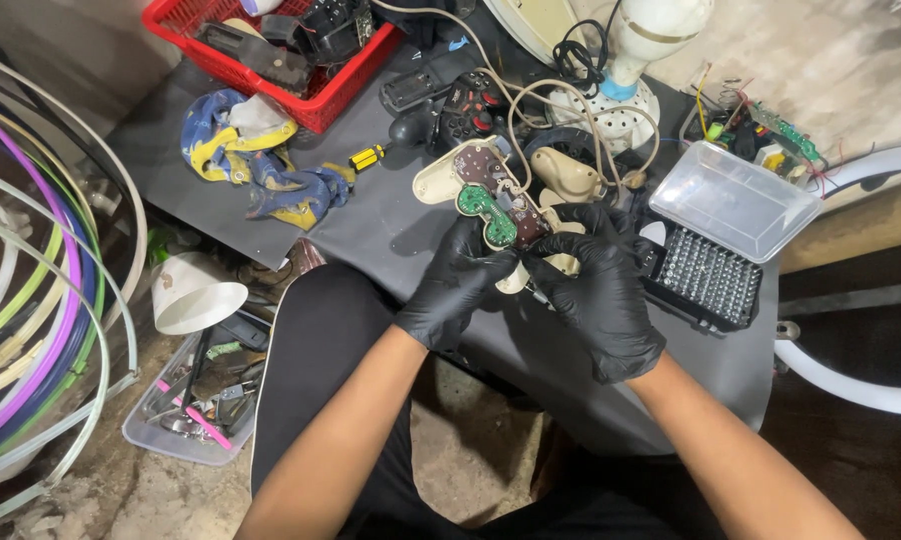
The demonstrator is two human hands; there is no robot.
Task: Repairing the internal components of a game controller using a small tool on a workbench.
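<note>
1. Both hands in black gloves, held together over the dark grey tabletop (391,225). The left hand (456,285) and right hand (596,295) are closed around an opened beige plastic game controller with its brown and green circuit boards exposed (496,195).
2. Left fingers pinch the lower edge near the green board; right fingers curl round the right side. Exactly how the right fingertips sit cannot be made out under the glove.
3. The controller is lifted just above the table, in front of the person's body, its beige cord (531,100) looping back toward a white lamp base (611,110).
4. Handling judgement: light, stiff shell; the boards look thin and fragile, and loose in the shell. Best held by the plastic grips and board edges, not by components. The cord may tug.
5. Nearby: a black game controller (461,110) behind; a yellow-handled screwdriver (371,157) to the left; an open clear-lidded case of screwdriver bits (706,270) just beside the right hand; a red plastic basket (321,100) at the far edge; a blue and yellow cloth (261,165).
</note>
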